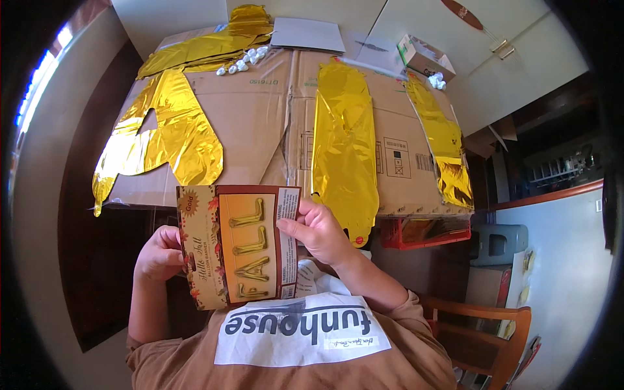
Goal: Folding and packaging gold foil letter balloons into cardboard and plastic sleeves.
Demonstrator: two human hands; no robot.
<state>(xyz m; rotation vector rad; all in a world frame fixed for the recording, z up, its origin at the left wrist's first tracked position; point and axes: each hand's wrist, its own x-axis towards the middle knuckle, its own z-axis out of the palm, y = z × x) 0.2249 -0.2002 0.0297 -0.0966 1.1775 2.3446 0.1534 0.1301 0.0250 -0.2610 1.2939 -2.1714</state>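
Observation:
Both my hands hold up a printed balloon-banner card [250, 250] in front of my chest, its picture of gold letters turned sideways. My left hand [159, 252] pinches its left edge. On the opposite edge my right hand [317, 231] grips with the thumb across the front. Beyond the card, flat gold foil letter balloons lie on cardboard: an A-shaped balloon [198, 153] at the left, a long folded balloon [344, 140] in the middle, hanging over the near edge, and a narrow balloon [442, 136] at the right. More gold foil [208, 49] lies at the far left.
Flattened cardboard [250, 130] covers the work surface. White crumpled bits [244, 63], a flat white panel [307, 35] and a small open box [426, 58] sit toward the back. A red crate [426, 237] is below; a wooden chair [484, 312] stands at right.

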